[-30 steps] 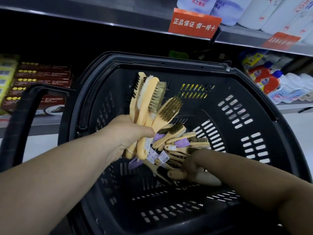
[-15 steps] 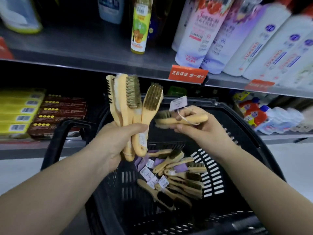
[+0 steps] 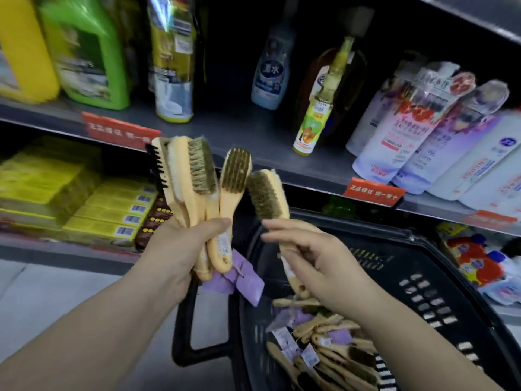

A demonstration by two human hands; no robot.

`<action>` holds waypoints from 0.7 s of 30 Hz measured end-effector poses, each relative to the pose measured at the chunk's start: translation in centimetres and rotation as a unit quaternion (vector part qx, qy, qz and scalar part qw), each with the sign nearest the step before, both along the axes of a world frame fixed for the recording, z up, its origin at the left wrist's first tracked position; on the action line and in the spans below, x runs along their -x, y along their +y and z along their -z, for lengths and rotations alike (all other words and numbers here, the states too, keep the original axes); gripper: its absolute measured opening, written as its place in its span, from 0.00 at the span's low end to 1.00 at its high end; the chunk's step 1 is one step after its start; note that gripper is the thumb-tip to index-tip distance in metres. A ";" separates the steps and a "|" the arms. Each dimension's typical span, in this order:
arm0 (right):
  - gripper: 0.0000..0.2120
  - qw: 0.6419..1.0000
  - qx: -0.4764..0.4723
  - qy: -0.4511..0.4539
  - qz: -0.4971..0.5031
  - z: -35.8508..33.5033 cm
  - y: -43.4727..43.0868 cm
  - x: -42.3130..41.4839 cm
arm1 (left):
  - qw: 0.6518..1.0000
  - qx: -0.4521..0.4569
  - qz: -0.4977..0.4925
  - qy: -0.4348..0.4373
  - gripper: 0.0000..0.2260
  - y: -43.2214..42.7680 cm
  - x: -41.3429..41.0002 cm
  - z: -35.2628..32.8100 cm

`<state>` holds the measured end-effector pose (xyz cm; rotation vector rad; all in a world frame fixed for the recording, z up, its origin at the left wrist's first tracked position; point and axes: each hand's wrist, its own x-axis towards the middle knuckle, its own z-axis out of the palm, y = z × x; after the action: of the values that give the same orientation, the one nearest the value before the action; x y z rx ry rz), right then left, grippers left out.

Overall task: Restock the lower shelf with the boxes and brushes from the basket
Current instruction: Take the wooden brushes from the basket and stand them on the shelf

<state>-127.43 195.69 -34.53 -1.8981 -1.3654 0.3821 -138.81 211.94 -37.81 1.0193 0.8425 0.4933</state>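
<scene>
1. The lower shelf (image 3: 42, 245) lay at 9 o'clock, with boxes (image 3: 112, 213) stacked on it.
2. The basket (image 3: 451, 292) sat at 5 o'clock, probably kept close for short reaches. More brushes (image 3: 332, 354) lay inside.
3. The left hand (image 3: 180, 249) clenched a bunch (image 3: 197, 176) by the handles, likely gathering one load.
4. The right hand (image 3: 324, 266) pinched one brush (image 3: 267, 196), its head at 11 o'clock of the fingers (image 3: 293, 231), just beside the bunch.

A green jug (image 3: 84, 52) stands up-left of the left hand (image 3: 180, 249); white pouches (image 3: 394, 136) lean up-right of the right hand (image 3: 315, 263).
</scene>
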 end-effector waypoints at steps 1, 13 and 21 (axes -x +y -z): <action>0.22 0.998 -0.008 0.061 0.003 0.4 1.2 0.2 | 1.000 -0.005 -0.016 0.010 0.06 0.5 0.4 0.5; 0.35 0.776 -0.035 0.595 0.204 5.0 10.5 0.9 | 0.978 0.171 -0.119 0.025 0.09 2.0 1.0 5.3; 0.16 0.723 -0.015 0.642 0.253 4.3 12.9 -0.6 | 0.970 0.226 -0.089 0.016 0.06 -1.7 0.4 5.2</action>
<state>-126.80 208.60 -38.79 -1.2886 0.0928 1.0884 -139.17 210.26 -43.05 0.5366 1.0246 0.4106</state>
